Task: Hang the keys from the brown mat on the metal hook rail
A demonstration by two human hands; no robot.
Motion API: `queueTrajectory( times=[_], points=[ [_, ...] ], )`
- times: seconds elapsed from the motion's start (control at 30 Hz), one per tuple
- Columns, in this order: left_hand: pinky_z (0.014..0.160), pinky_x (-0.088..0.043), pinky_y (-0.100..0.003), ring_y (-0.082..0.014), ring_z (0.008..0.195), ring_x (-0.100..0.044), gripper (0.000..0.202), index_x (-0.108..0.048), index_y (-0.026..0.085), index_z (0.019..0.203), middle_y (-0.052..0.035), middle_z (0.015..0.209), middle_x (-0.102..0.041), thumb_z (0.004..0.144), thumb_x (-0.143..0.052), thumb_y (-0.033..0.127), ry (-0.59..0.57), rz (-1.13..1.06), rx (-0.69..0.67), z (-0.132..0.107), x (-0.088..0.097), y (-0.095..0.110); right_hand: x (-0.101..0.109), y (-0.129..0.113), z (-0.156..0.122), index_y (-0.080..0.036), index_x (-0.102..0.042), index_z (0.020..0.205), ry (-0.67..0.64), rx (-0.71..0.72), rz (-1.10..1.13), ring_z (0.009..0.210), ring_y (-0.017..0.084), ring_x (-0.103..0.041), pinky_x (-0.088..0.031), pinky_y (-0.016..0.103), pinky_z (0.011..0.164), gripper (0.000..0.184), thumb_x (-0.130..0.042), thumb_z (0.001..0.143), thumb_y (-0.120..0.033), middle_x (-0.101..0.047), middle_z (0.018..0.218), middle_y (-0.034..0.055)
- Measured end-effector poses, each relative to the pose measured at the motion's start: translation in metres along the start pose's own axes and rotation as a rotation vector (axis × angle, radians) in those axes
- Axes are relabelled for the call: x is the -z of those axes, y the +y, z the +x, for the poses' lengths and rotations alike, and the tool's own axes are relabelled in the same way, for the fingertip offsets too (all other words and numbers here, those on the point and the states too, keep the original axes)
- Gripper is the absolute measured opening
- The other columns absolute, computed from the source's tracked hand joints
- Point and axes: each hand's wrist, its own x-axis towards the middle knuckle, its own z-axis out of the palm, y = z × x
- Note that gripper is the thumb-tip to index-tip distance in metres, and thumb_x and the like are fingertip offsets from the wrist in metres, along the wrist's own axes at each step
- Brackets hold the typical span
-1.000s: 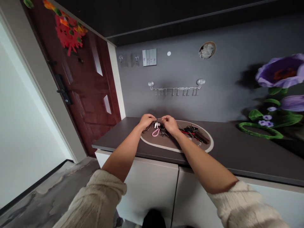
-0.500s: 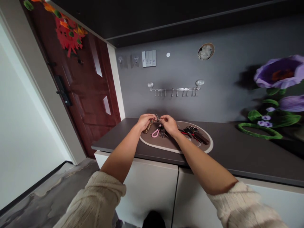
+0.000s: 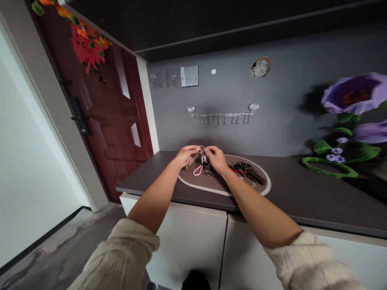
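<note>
Both my hands meet over an oval brown mat on a dark counter. My left hand pinches a key ring with a brown strap tag hanging from it. My right hand pinches the same ring from the other side. A pink loop keychain and small keys lie on the mat just under my hands. Another bunch of dark keys with a red piece lies on the mat to the right.
A metal hook rail hangs on the grey wall above the counter. A dark red door stands at the left. White cabinet fronts are below the counter. Artificial purple flowers stand at the right.
My hands have lifted the key ring slightly off the mat and brought it up between my fingertips; the brown strap tag now hangs below my left hand.
</note>
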Motion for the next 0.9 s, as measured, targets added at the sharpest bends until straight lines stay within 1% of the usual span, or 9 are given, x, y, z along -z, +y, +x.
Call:
queueTrajectory(
  times=[0.17, 0.27, 0.43, 0.53, 0.63, 0.7, 0.8, 0.9],
  points=[
    [0.064, -0.046, -0.023, -0.0071, 0.058, -0.056, 0.011, -0.062, 0.010, 0.076, -0.0023, 0.066, -0.062, 0.065, -0.064, 0.013, 0.057, -0.035, -0.005, 0.000, -0.003, -0.001, -0.002, 0.001, 0.001, -0.016, -0.059, 0.076, -0.026, -0.024, 0.106, 0.068, 0.011, -0.052, -0.040, 0.023, 0.067, 0.022, -0.048, 0.070, -0.034, -0.061, 0.075, 0.0016],
    [0.063, -0.045, -0.023, -0.0071, 0.056, -0.055, 0.012, -0.062, 0.010, 0.076, -0.0018, 0.063, -0.061, 0.065, -0.064, 0.013, 0.067, -0.066, -0.003, 0.001, -0.004, -0.002, -0.003, 0.003, 0.001, -0.016, -0.057, 0.078, -0.038, -0.035, 0.150, 0.065, 0.011, -0.051, -0.040, 0.022, 0.063, 0.023, -0.050, 0.069, -0.037, -0.059, 0.072, 0.0012],
    [0.058, -0.044, -0.021, -0.0067, 0.054, -0.053, 0.021, -0.063, 0.010, 0.079, -0.0014, 0.061, -0.061, 0.061, -0.068, 0.018, 0.048, -0.081, -0.008, 0.003, -0.006, -0.005, -0.003, 0.002, 0.001, -0.015, -0.055, 0.075, -0.035, -0.034, 0.174, 0.058, 0.010, -0.049, -0.039, 0.022, 0.056, 0.027, -0.053, 0.067, -0.041, -0.056, 0.066, 0.0006],
    [0.058, -0.044, -0.022, -0.0074, 0.055, -0.054, 0.028, -0.064, 0.010, 0.080, -0.0027, 0.063, -0.062, 0.056, -0.072, 0.023, 0.032, -0.094, -0.033, 0.002, -0.009, -0.004, -0.001, -0.001, 0.001, -0.016, -0.054, 0.073, -0.016, -0.022, 0.180, 0.060, 0.011, -0.049, -0.039, 0.023, 0.058, 0.026, -0.053, 0.067, -0.041, -0.056, 0.066, 0.0003],
    [0.059, -0.044, -0.023, -0.0091, 0.057, -0.055, 0.035, -0.064, 0.010, 0.081, -0.0040, 0.067, -0.063, 0.053, -0.074, 0.028, 0.001, -0.078, -0.061, 0.000, -0.011, -0.003, 0.000, -0.005, 0.003, -0.017, -0.053, 0.072, 0.019, 0.003, 0.127, 0.063, 0.012, -0.049, -0.039, 0.024, 0.062, 0.023, -0.052, 0.068, -0.039, -0.056, 0.069, 0.0007],
    [0.059, -0.043, -0.022, -0.0092, 0.058, -0.055, 0.038, -0.064, 0.011, 0.084, -0.0045, 0.070, -0.064, 0.053, -0.073, 0.032, 0.016, -0.040, -0.080, -0.002, -0.012, -0.002, 0.001, -0.007, 0.006, -0.018, -0.051, 0.071, 0.027, 0.024, 0.097, 0.064, 0.013, -0.049, -0.040, 0.025, 0.063, 0.021, -0.050, 0.068, -0.039, -0.055, 0.069, 0.0007],
    [0.061, -0.042, -0.022, -0.0096, 0.064, -0.056, 0.039, -0.064, 0.012, 0.086, -0.0062, 0.077, -0.064, 0.059, -0.067, 0.040, 0.104, 0.059, -0.149, -0.002, -0.011, -0.001, 0.003, -0.012, 0.016, -0.018, -0.050, 0.069, 0.028, 0.072, 0.052, 0.065, 0.013, -0.049, -0.040, 0.025, 0.064, 0.019, -0.049, 0.069, -0.037, -0.054, 0.068, 0.0005],
    [0.060, -0.041, -0.021, -0.0113, 0.068, -0.057, 0.038, -0.063, 0.011, 0.082, -0.0078, 0.079, -0.064, 0.067, -0.057, 0.046, 0.270, 0.200, -0.247, 0.002, -0.008, -0.002, 0.003, -0.018, 0.031, -0.018, -0.049, 0.068, 0.029, 0.098, 0.031, 0.065, 0.013, -0.050, -0.040, 0.025, 0.065, 0.018, -0.048, 0.070, -0.035, -0.054, 0.066, 0.0000]
  ],
)
